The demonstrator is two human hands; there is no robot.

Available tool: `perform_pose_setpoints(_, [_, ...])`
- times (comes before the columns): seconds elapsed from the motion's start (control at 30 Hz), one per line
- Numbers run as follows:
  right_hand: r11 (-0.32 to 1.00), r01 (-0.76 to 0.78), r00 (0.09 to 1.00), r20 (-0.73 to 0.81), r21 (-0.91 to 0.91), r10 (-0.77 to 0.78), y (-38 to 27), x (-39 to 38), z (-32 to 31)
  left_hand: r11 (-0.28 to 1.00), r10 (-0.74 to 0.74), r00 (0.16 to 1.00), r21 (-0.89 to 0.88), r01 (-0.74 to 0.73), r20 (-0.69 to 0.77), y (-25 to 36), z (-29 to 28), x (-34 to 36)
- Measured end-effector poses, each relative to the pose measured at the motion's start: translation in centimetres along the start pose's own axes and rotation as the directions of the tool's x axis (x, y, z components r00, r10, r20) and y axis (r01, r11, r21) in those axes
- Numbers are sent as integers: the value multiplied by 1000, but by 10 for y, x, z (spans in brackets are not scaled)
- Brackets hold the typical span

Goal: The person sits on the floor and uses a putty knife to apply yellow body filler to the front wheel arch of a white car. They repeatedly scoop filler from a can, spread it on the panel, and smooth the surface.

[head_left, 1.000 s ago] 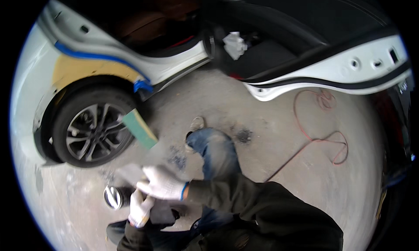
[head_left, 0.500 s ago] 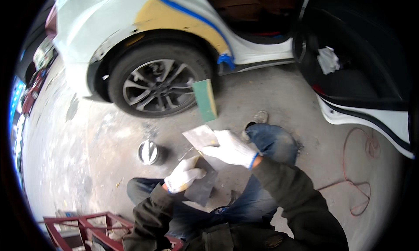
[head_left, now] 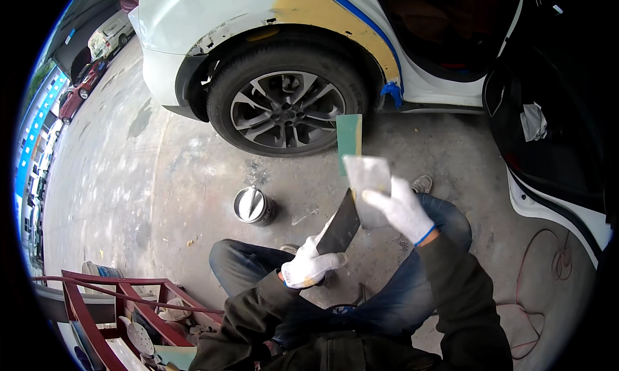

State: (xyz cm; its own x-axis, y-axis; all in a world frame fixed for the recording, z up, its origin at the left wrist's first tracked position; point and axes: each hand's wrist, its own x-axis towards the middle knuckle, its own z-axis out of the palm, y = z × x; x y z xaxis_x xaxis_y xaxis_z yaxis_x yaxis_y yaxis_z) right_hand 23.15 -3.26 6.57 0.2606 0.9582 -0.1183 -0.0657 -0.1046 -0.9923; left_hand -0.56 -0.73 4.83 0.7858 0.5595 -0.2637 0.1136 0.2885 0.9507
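My left hand (head_left: 311, 266), in a white knit glove, is closed around the lower end of a dark grey flat plate (head_left: 340, 228), shaped like a filler spreader, which slants up and to the right. My right hand (head_left: 405, 213), also gloved, grips a light grey rectangular plate (head_left: 367, 177), slightly blurred, thumb on its face. The light plate is raised just right of the dark plate's upper end; whether they touch I cannot tell. Beyond them a green board (head_left: 349, 142) stands against the wheel (head_left: 287, 110) of a white car. A tan-yellow patch (head_left: 361, 32) edged with blue tape (head_left: 391, 92) covers its wheel arch.
An open round can (head_left: 251, 206) stands on the concrete floor, left of my hands. At lower left is a dark red metal frame (head_left: 129, 293) with assorted tools. An open car door (head_left: 535, 197) stands at right, above a red hose (head_left: 525, 268). My knees flank the work.
The view has shifted left, so the car sits further right. My right hand has turned its light plate upright. My left hand's dark plate now points up and right instead of down.
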Motion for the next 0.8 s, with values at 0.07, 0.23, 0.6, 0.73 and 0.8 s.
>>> perform_pose_setpoints(0.07, [973, -154, 988, 36, 172, 150, -5, 10, -11, 995, -95, 994, -1, 96, 56, 4, 1, -4])
perform_pose_setpoints(0.23, [879, 85, 988, 152, -469, -14, -21, -33, 53, 910, -157, 980, -367, 191, 122, -21, -10, 9])
perform_pose_setpoints(0.6, [837, 190, 965, 255, -514, -63, -14, -14, 54, 904, -189, 972, -361, 228, 141, -15, -15, 4])
perform_pose_setpoints(0.73, [988, -154, 979, 136, -11, 154, -17, 0, 37, 931, -134, 985, -327, 163, 108, -14, -12, 1])
perform_pose_setpoints(0.8, [965, -27, 943, 313, -262, 111, -10, -20, 52, 954, -108, 991, -271, 125, 77, -34, -23, 3])
